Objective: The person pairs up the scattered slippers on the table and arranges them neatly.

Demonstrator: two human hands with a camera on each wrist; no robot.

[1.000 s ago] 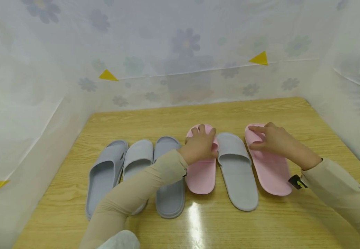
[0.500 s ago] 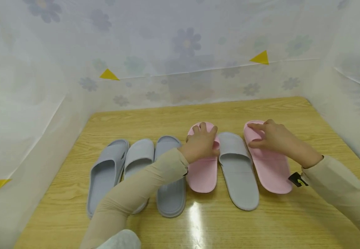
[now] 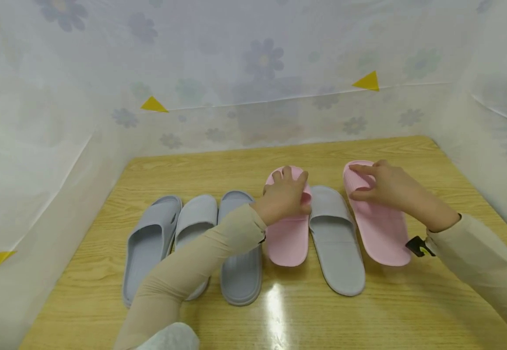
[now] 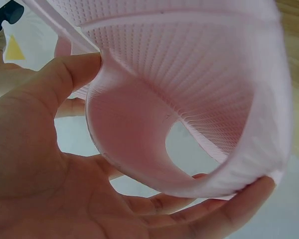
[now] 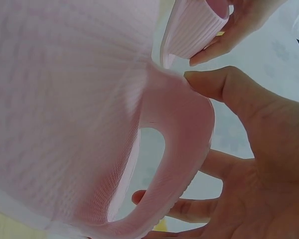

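Note:
Two pink slippers lie in a row of slippers on a wooden table (image 3: 367,321). My left hand (image 3: 285,197) grips the strap of the left pink slipper (image 3: 287,240); the left wrist view shows thumb and fingers (image 4: 204,211) curled round that pink strap (image 4: 189,114). My right hand (image 3: 385,187) grips the strap of the right pink slipper (image 3: 380,233), and the right wrist view shows the thumb (image 5: 224,82) on the strap (image 5: 179,134) with fingers curled under it. Both toe ends are raised a little off the table. A grey slipper (image 3: 335,243) lies between the two pink ones.
Three more grey slippers (image 3: 148,243) (image 3: 194,228) (image 3: 240,272) lie side by side left of the pink pair, partly under my left sleeve. White flowered plastic sheeting (image 3: 253,73) walls the table at the back and on both sides.
Both hands have drawn the pink slippers a little away from me and lifted their toe ends. The grey slippers have not moved.

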